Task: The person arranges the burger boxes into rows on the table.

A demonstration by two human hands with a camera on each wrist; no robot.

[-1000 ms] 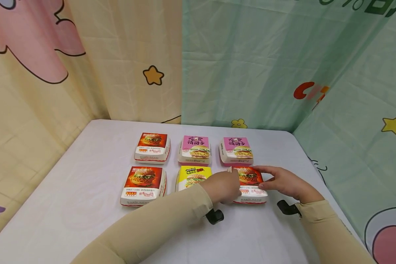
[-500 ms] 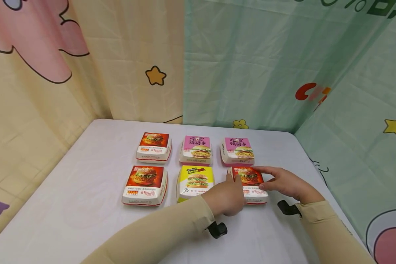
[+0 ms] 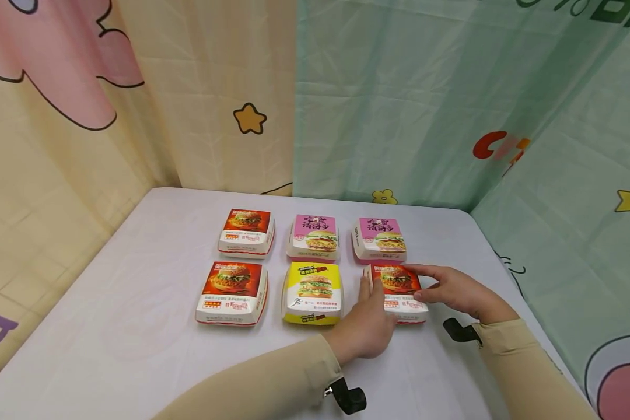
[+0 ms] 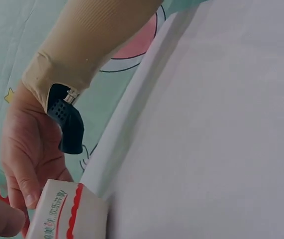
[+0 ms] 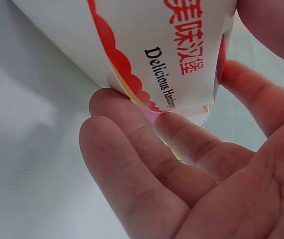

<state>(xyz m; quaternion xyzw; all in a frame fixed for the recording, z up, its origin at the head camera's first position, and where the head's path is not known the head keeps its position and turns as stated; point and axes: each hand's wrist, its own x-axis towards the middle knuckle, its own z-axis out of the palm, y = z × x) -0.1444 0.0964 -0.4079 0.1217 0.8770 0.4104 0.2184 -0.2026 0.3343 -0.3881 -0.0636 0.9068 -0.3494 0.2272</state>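
Observation:
In the head view, a red-and-white burger box (image 3: 404, 315) lies flat on the table at the front right. My left hand (image 3: 364, 329) lies along its left side with fingers extended, covering that edge. At the right side my right hand (image 3: 462, 294) holds the box, index finger at the far corner and thumb at the near side. Its fingers (image 5: 181, 134) lie against the printed wall in the right wrist view. Part of the left hand (image 4: 0, 219) shows at the left wrist view's lower left corner, near the box's end (image 4: 67, 214).
Left of this box stands a yellow burger box (image 3: 312, 294), then another red one (image 3: 233, 294). Behind them are a red box (image 3: 247, 233) and two pink boxes, one in the middle (image 3: 313, 236) and one at right (image 3: 381, 238). Printed curtains (image 3: 378, 105) border the white table (image 3: 136, 303).
My left hand has drawn back toward the person and its fingers have straightened, uncovering the yellow box. My right hand and the burger boxes have stayed in place.

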